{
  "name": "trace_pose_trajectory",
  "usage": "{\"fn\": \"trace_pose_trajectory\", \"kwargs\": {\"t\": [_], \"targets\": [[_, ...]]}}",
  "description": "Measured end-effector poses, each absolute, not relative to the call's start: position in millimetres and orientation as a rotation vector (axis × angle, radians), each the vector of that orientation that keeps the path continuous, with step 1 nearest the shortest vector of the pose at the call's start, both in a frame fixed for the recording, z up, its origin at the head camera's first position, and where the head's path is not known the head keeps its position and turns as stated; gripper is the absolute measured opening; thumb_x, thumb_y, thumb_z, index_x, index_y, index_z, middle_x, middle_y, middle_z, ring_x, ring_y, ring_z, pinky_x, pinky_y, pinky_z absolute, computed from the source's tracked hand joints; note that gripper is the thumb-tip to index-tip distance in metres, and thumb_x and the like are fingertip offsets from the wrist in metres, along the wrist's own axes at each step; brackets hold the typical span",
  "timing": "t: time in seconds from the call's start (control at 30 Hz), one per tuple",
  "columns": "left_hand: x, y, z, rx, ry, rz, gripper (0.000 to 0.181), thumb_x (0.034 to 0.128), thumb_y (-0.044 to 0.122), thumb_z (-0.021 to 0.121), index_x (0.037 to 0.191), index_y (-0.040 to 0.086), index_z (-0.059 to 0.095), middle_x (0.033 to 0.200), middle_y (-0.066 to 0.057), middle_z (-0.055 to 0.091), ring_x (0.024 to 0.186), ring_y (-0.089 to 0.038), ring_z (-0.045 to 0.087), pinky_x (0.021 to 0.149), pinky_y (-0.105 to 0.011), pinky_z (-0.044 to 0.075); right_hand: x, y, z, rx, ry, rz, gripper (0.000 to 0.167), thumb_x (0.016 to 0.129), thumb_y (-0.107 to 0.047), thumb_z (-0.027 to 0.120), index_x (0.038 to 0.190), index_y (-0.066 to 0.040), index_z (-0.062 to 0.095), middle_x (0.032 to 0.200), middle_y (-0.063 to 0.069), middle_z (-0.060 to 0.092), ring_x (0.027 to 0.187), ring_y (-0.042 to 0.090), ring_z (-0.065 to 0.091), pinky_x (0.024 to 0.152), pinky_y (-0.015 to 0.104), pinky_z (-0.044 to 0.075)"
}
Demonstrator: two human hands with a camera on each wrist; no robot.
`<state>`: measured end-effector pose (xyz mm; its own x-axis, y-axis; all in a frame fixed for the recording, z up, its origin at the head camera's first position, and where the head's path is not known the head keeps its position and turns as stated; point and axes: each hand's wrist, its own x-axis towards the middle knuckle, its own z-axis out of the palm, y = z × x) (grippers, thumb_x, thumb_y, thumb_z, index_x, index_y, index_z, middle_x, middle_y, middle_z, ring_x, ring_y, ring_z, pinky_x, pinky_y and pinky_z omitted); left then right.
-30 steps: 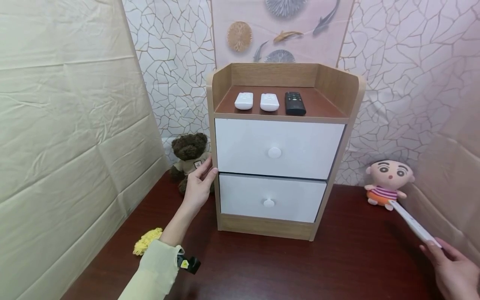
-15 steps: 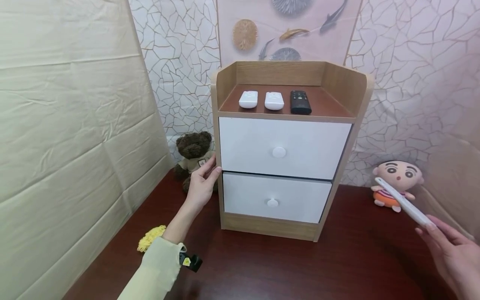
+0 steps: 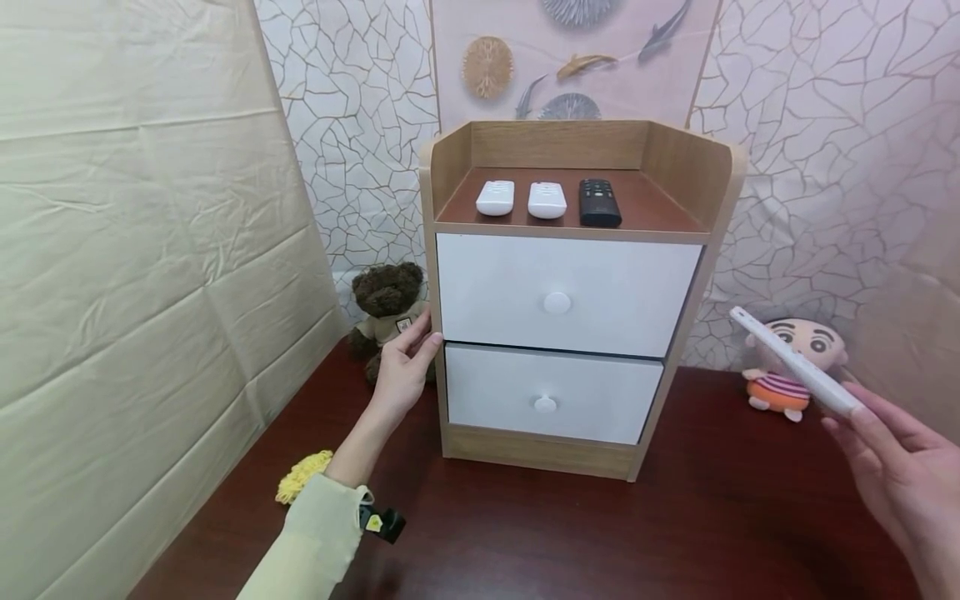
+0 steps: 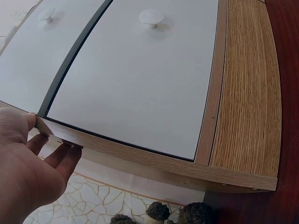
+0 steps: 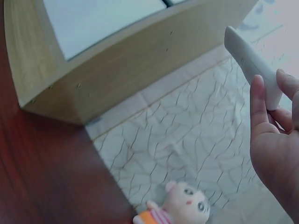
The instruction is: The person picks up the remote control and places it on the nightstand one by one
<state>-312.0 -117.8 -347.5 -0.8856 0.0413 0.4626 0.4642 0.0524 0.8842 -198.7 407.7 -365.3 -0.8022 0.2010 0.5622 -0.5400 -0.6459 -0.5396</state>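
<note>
In the head view my left hand (image 3: 403, 371) holds the left front edge of a bedside cabinet (image 3: 536, 461). The left wrist view shows the thumb on the front edge and bent fingers (image 4: 68, 162) against the outer side. At the right, my right hand (image 3: 903, 479) grips one end of a slim white remote control (image 3: 798, 365), raised and tilted with its free end up and leftward. Two white remotes (image 3: 496, 198) (image 3: 547, 201) and a black remote (image 3: 599, 203) lie side by side on the cabinet top. Both white drawers (image 3: 570, 296) stand closed.
Behind my left hand sits a brown teddy bear (image 3: 387, 292). A yellow yarn item (image 3: 303, 477) lies by the left sleeve. A plush doll (image 3: 780, 392) sits at the back right, partly behind the held remote. Dark red table (image 3: 510, 542); cloth walls (image 3: 165, 250) flank it.
My right hand has risen and moved slightly left with the white remote control, whose free end now points higher. My left hand keeps its place on the cabinet. The head view has shifted slightly.
</note>
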Motion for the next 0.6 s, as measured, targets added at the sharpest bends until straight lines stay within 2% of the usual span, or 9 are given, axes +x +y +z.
{"fn": "trace_pose_trajectory", "kwargs": {"t": [0.1, 0.27, 0.4, 0.6], "targets": [[-312, -118, -348, -0.505, -2.02, -1.905, 0.054, 0.1069, 0.009, 0.057, 0.157, 0.001, 0.038, 0.161, -0.015, 0.037, 0.143, -0.028, 0.042, 0.115, -0.042, 0.039, -198, 402, -356, 0.804, -0.944, 2.466, 0.039, 0.102, 0.021, 0.03, 0.132, 0.024, 0.054, 0.121, 0.032, 0.066, 0.108, 0.036, 0.07, 0.092, 0.037, 0.058], [-313, -117, -347, -0.503, -2.015, -1.911, 0.054, 0.1071, 0.009, 0.057, 0.157, 0.002, 0.038, 0.16, -0.016, 0.038, 0.143, -0.028, 0.043, 0.115, -0.041, 0.04, -198, 397, -342, 1.031, -0.887, 2.533, 0.04, 0.105, 0.017, 0.024, 0.136, 0.025, 0.047, 0.128, 0.037, 0.061, 0.115, 0.045, 0.065, 0.104, 0.042, 0.05], [-312, -117, -347, -0.499, -2.013, -1.913, 0.054, 0.1066, 0.009, 0.057, 0.157, 0.001, 0.038, 0.16, -0.016, 0.038, 0.143, -0.029, 0.043, 0.114, -0.04, 0.041, -196, 392, -331, 1.037, -0.863, 2.574, 0.039, 0.105, 0.017, 0.026, 0.135, 0.024, 0.05, 0.127, 0.036, 0.062, 0.116, 0.04, 0.066, 0.105, 0.045, 0.05], [-312, -117, -347, -0.49, -2.011, -1.923, 0.054, 0.1064, 0.009, 0.058, 0.157, 0.002, 0.038, 0.161, -0.015, 0.037, 0.143, -0.028, 0.042, 0.114, -0.04, 0.041, -193, 376, -316, 1.071, -0.904, 2.524, 0.04, 0.104, 0.018, 0.025, 0.138, 0.024, 0.047, 0.128, 0.037, 0.061, 0.1, 0.039, 0.072, 0.101, 0.047, 0.053]]}}
